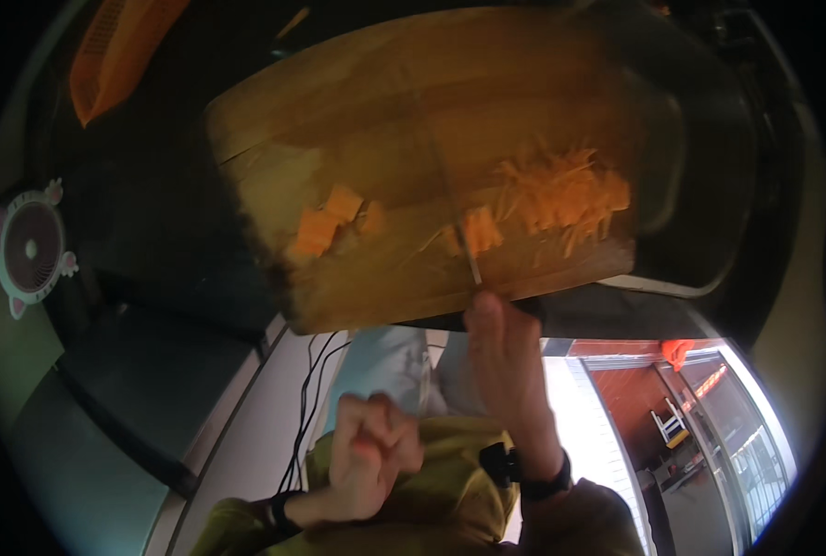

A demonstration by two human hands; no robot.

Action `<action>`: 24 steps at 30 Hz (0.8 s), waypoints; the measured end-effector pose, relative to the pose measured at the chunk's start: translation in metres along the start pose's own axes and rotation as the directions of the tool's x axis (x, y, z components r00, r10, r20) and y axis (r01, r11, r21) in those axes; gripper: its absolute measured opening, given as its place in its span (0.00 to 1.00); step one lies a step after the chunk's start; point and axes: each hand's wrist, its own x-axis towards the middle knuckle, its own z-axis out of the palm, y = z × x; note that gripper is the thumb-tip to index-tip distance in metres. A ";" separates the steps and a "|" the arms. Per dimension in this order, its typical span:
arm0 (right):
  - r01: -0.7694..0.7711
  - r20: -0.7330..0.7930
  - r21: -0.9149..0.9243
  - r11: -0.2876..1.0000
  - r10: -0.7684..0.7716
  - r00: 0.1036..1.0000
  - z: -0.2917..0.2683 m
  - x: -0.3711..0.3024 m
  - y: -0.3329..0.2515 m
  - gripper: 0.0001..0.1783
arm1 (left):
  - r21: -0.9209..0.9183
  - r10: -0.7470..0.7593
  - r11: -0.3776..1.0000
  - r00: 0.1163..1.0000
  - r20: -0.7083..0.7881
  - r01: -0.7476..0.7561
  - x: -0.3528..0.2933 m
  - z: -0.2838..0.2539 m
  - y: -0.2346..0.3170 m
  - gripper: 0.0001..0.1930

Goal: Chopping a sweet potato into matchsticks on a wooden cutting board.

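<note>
A knife point(469, 252) stands edge-on over the wooden cutting board point(357, 120), its blade thin and blurred. My right hand point(508, 357) is closed round its handle at the board's near edge. Beside the blade lie a few cut orange slices point(482, 229), probably carrot. Farther right is a heap of thin orange shreds point(566, 199). To the left sit flat orange slices point(317, 232). My left hand point(373, 454) is drawn back in front of my body, off the board, its fingers curled in; nothing shows in them.
An orange basket point(116, 65) stands at the far left. A small white fan point(31, 243) is at the left edge. Right of the board is a sink rim point(673, 287). Black cables point(306, 398) hang below the counter.
</note>
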 end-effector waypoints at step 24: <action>-0.053 0.049 0.053 0.997 0.050 0.998 -0.010 0.001 -0.012 0.29 | -0.032 0.238 0.969 0.961 -0.142 -0.244 0.015 -0.006 -0.004 0.13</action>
